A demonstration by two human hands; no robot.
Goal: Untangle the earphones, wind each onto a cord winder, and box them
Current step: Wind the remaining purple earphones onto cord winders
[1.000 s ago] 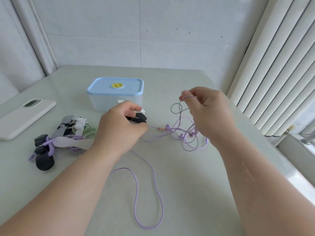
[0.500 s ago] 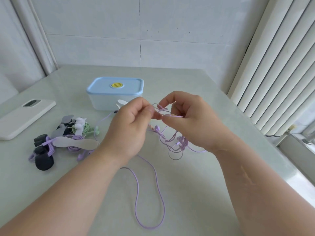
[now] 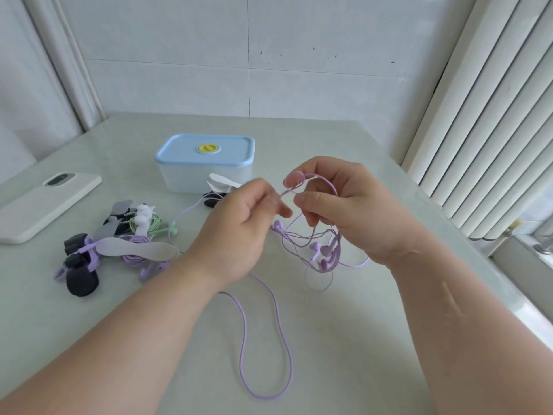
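Both hands pinch the purple earphone cord aloft

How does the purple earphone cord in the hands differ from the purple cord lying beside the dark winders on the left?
The held purple cord hangs in a loose tangle between the left hand and right hand, lifted off the table, with a long loop trailing toward the camera. The left purple cord rests on the table in a tight coil, with a pale strap across it. Both are the same lilac colour.

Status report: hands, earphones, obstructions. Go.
Left hand and right hand both pinching purple earphones, knot hanging between. Box lid on. Nothing blocking.
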